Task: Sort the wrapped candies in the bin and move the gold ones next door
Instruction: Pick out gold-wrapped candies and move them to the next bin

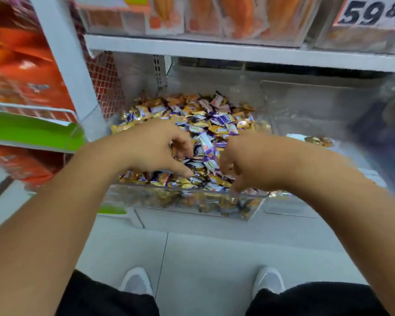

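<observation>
Both hands dig in the clear plastic bin (146,197) of mixed gold and purple-white wrapped candies (205,124), left hand (155,147) and right hand (249,160) curled, grip unclear; sorting underway, gold next goes right into the neighbouring clear bin (306,106).

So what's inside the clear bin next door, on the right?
Near the front of the neighbouring clear bin lie a couple of gold wrapped candies. The rest of its floor looks bare, but the right forearm covers the near corner, and the far right is blurred.
</observation>
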Demonstrator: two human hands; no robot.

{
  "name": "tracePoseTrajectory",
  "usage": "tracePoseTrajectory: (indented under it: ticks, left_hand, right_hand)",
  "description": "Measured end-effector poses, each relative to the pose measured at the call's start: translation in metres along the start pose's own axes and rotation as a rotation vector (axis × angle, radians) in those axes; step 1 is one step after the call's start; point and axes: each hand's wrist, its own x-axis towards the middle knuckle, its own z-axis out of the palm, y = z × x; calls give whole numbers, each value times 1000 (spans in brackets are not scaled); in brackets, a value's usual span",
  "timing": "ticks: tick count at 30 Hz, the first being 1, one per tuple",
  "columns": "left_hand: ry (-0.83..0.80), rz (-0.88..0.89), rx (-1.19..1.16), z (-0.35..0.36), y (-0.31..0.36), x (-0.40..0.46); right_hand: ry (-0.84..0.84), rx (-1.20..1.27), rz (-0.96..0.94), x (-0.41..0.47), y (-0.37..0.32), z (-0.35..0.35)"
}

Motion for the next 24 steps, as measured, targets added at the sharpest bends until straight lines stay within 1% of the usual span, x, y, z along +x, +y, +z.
tracePoseTrajectory:
  ticks: [2, 5, 7, 10, 12, 14, 16, 19, 20, 22, 23, 24]
  left_hand:
    - [-61, 6, 19, 4, -7, -1]
    - [-83, 25, 25, 14, -14, 4]
    - [-97, 54, 36, 18, -15, 10]
    - [-116, 47, 79, 19, -17, 17]
    - [-71, 36, 89, 19, -21, 22]
    - [4, 37, 85, 17, -26, 26]
    - [64, 38, 0, 14, -34, 27]
    - [118, 28, -187, 10, -41, 24]
    - [131, 38, -197, 9, -43, 23]
    - [145, 66, -194, 6, -43, 19]
    - [133, 75, -207, 5, -42, 16]
    - [107, 79, -212, 3, -40, 14]
  right_hand:
    - [-123, -9, 75, 21, -4, 3]
    - [-141, 69, 109, 45, -5, 8]
    - [-63, 161, 126, 56, 4, 5]
    - [145, 212, 149, 65, 20, -1]
    - [231, 283, 180, 68, 27, -3]
    - [271, 381, 204, 66, 32, -2]
    - [294, 349, 233, 59, 37, -2]
    - [432, 204, 245, 41, 33, -14]
    - [403, 222, 225, 36, 29, -18]
    - [196, 232, 190, 31, 20, -18]
    - [95, 174, 181, 32, 15, -12]
    - [33, 92, 181, 36, 11, -6]
